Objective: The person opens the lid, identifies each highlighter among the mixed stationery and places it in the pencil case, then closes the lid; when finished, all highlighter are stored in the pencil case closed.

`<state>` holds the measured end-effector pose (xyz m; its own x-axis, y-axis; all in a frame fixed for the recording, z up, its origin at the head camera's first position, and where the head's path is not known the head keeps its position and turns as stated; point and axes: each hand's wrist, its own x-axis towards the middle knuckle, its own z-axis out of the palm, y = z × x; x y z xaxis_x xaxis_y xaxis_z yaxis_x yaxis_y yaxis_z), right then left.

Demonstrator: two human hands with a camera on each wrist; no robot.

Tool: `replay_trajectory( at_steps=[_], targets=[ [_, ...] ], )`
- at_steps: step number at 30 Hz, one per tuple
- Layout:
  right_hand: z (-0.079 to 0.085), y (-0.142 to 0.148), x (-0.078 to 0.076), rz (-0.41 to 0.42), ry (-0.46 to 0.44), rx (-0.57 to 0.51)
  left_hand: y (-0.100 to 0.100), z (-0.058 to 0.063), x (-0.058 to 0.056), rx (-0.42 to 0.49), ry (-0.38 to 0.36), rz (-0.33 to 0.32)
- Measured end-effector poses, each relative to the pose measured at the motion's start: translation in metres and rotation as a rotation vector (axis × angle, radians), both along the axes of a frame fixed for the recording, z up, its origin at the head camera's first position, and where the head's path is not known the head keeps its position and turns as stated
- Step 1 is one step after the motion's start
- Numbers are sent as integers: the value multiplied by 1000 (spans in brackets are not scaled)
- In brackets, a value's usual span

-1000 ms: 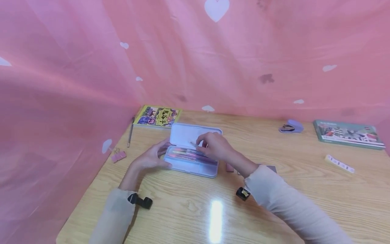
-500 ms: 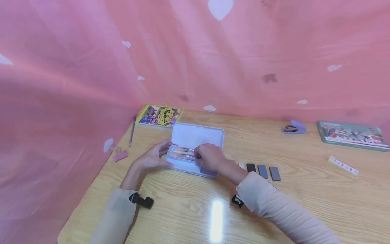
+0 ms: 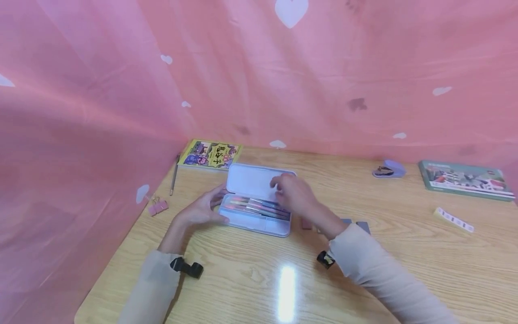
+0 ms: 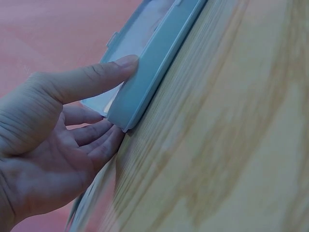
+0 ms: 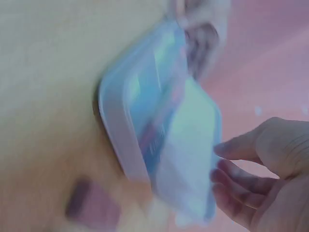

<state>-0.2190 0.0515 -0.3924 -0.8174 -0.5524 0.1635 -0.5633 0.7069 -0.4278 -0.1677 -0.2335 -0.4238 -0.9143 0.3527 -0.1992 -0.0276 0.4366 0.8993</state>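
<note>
An open pencil case [image 3: 243, 224] lies on the table, its pale lid [image 3: 248, 181] tilted back. Several coloured pens [image 3: 252, 207] lie in its rear compartment. My left hand [image 3: 200, 209] holds the case's left end. In the left wrist view the thumb [image 4: 126, 62] presses the front wall, and the fingers bend around the end. My right hand [image 3: 297, 193] hovers at the right end of the lid with nothing held. Loosely bent, its fingers [image 5: 239, 181] come right up to the lid's edge in the blurred right wrist view.
Several small blocks, such as a grey one [image 3: 363, 226] and a pink one [image 3: 306, 223], lie under and beside my right forearm. Behind stand a yellow book [image 3: 210, 154], a mini stapler [image 3: 388, 168] and a green box [image 3: 465, 180]. A pencil [image 3: 174, 177] and pink binder clip [image 3: 158, 207] lie left.
My right hand dipped into the right part of the pencil case, then rose to the lid's right end. The small light thing it pinched earlier has left its fingers. My left hand stays put.
</note>
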Motion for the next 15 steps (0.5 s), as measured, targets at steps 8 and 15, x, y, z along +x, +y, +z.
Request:
replay_trajectory(
  at_steps=[8,15],
  targets=[
    [-9,41,-21,-281,-167,-207,-1,2,0,7,-8,6],
    [-19,49,-26,-196,-626,-477,-2,-5,-4,6,-6,35]
  ],
)
